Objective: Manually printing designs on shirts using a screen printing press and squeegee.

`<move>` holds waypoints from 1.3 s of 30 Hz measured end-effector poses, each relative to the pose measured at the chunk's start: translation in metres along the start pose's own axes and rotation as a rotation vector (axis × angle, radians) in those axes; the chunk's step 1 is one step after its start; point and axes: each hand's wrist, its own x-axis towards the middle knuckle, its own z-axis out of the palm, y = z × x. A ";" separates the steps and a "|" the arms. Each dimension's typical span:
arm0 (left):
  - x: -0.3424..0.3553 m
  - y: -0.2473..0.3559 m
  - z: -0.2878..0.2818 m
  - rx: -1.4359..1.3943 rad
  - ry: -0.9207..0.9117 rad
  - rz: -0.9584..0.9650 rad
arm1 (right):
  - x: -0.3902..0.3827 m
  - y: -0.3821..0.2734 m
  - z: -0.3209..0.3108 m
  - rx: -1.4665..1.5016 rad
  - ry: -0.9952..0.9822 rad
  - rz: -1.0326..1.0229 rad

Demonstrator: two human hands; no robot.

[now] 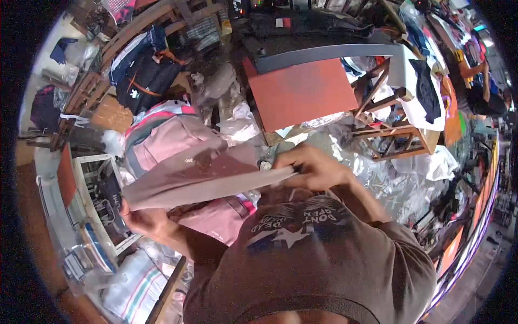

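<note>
A dusty-pink garment (197,177) with a small pale mark is stretched out in front of my chest between both hands. At its left end, my left hand (143,220) is closed on the edge. My right hand (310,166) pinches the other end, with a small dark bit showing at the fingertips. Whether the garment is a top or trousers cannot be made out. Beneath it, near my lap, lies another pink garment (216,220). Just beyond is a stack of folded pink and grey clothes (167,137).
An orange-red panel (302,94) stands ahead, beside a wooden stool (396,129). Crumpled clear plastic (388,183) spreads to the right. At left are a white frame (116,243) and a striped sack (135,289). Dark clothes (148,81) lie farther back; another person (479,89) is far right.
</note>
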 end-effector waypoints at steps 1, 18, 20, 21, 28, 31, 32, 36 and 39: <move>-0.007 0.003 0.018 0.266 -0.024 0.084 | -0.004 -0.012 -0.012 0.012 0.105 -0.059; -0.115 -0.009 0.042 0.228 -0.784 0.234 | -0.172 -0.166 -0.161 -0.494 -0.058 -0.452; -0.132 -0.024 0.080 -0.004 -1.099 -0.029 | -0.196 -0.173 -0.172 -0.526 -0.035 -0.372; -0.154 -0.015 0.104 0.279 -0.932 0.042 | -0.205 -0.176 -0.187 -0.511 -0.058 -0.390; -0.201 -0.112 0.182 0.413 -0.557 0.004 | -0.211 -0.152 -0.225 -0.981 0.248 -0.036; -0.140 -0.159 0.165 0.291 -0.182 -0.457 | -0.184 -0.110 -0.241 -0.737 0.309 0.172; -0.128 -0.173 0.156 0.323 -0.139 -0.428 | -0.166 -0.084 -0.249 -0.672 0.270 0.086; -0.085 -0.209 0.198 0.399 -0.182 -0.310 | -0.137 -0.048 -0.290 -0.674 0.362 -0.052; -0.078 -0.191 0.244 0.366 -0.244 -0.124 | -0.122 -0.073 -0.283 -0.678 0.643 -0.172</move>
